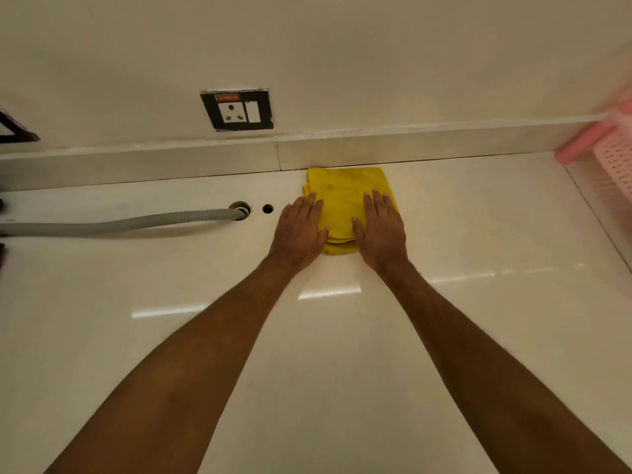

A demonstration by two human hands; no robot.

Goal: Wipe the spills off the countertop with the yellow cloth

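Head view: a folded yellow cloth [345, 195] lies flat on the pale, glossy countertop [342, 354], its far edge against the low backsplash [171, 162] at the wall. Both hands rest on it, palms down, fingers straight and held together, gripping nothing. The left hand [299, 230] covers the cloth's left edge, partly on the bare counter; the right hand [381, 230] covers its right side. Between the two hands the cloth's middle shows, and its near corner shows layered folds between the wrists. Both bare forearms reach in from the bottom of the frame.

Left of the cloth, a small round hole [267, 209] is cut in the counter, and just beside it a larger hole takes the end of a grey ribbed hose [136, 222], which runs across the counter to the left edge of the frame. On the wall above, a black-framed socket plate [237, 110] sits up and left of the cloth. At the far right edge a pink basket [612, 155] stands on the counter, blurred. Streaks of light reflect on the counter near the forearms. No spill can be made out on the surface.
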